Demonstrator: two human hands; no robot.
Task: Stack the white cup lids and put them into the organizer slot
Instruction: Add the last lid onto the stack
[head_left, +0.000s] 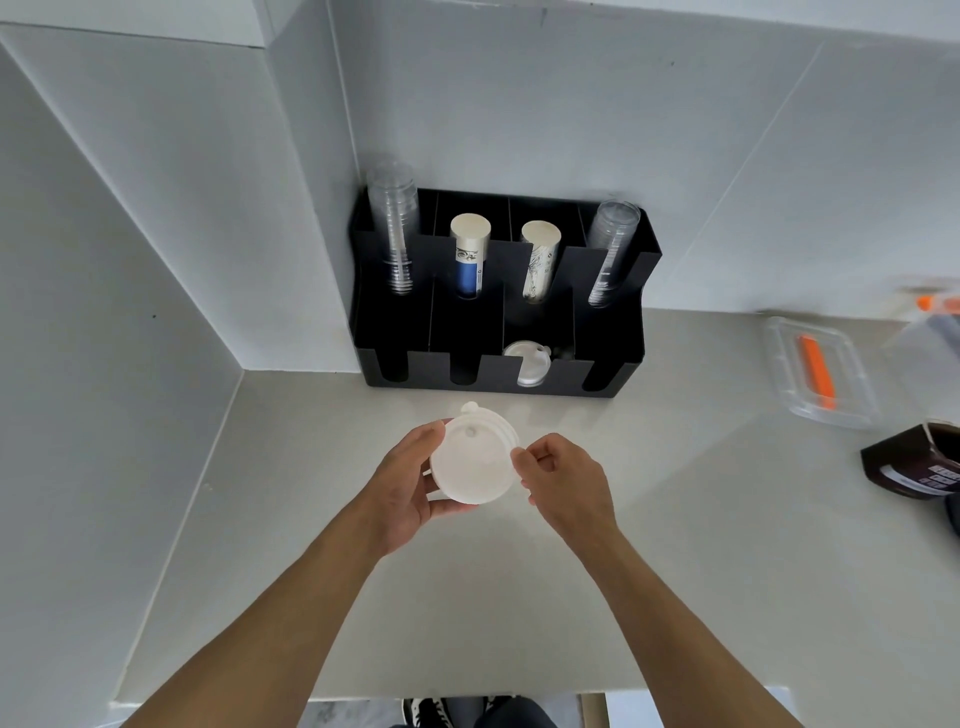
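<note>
A stack of white cup lids (475, 457) is held above the counter, a little in front of the black organizer (498, 379). My left hand (402, 488) cups the stack from the left and below. My right hand (563, 480) pinches its right rim with thumb and fingertips. More white lids (530, 364) lie in the organizer's third front slot from the left. The other front slots look dark, and their contents cannot be made out.
The organizer's back row holds clear cup stacks (392, 228) at both ends and paper cup stacks (469, 254) between. A clear plastic box (818, 374) with an orange item and a dark brown packet (914, 462) sit at the right. A wall corner (291, 208) juts out on the left.
</note>
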